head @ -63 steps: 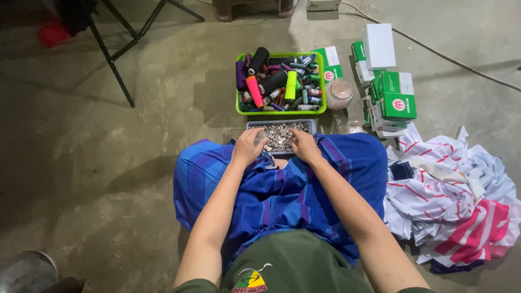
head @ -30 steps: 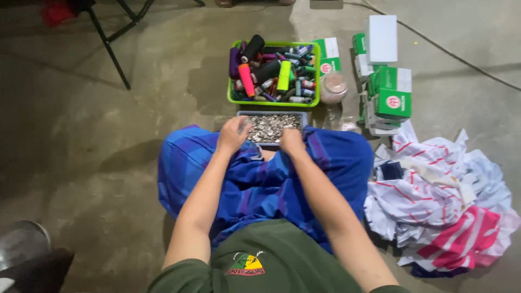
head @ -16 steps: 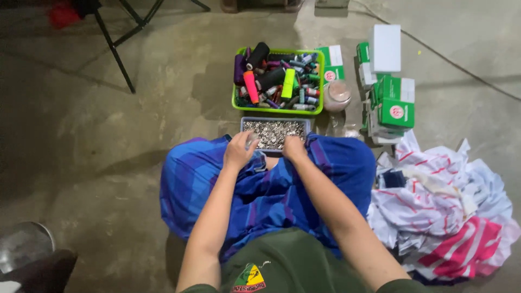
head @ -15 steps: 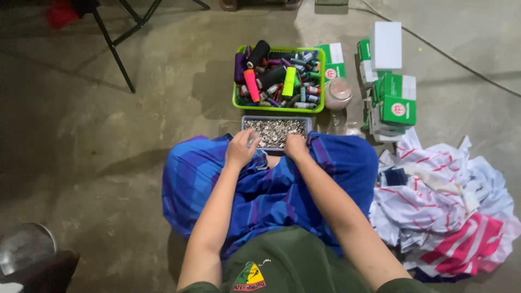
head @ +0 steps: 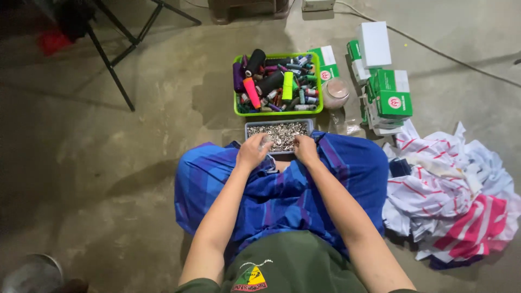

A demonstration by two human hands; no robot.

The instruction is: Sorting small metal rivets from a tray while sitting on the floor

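Observation:
I sit on the floor with a blue striped cloth spread over my lap. Just beyond it stands a small grey tray full of tiny silver metal pieces. My left hand rests at the tray's near edge, its fingertips pinched on what looks like a small metal piece. My right hand lies beside it at the same edge with its fingers curled; what they hold is hidden.
A green basket of thread spools stands behind the tray, with a lidded jar to its right. Green and white boxes are stacked at the right. A heap of white, red and pink striped cloth lies right of my lap. Black stand legs cross the upper left.
Both hands have drawn back from the middle of the grey tray to its near edge. The view shifted slightly; nothing else moved.

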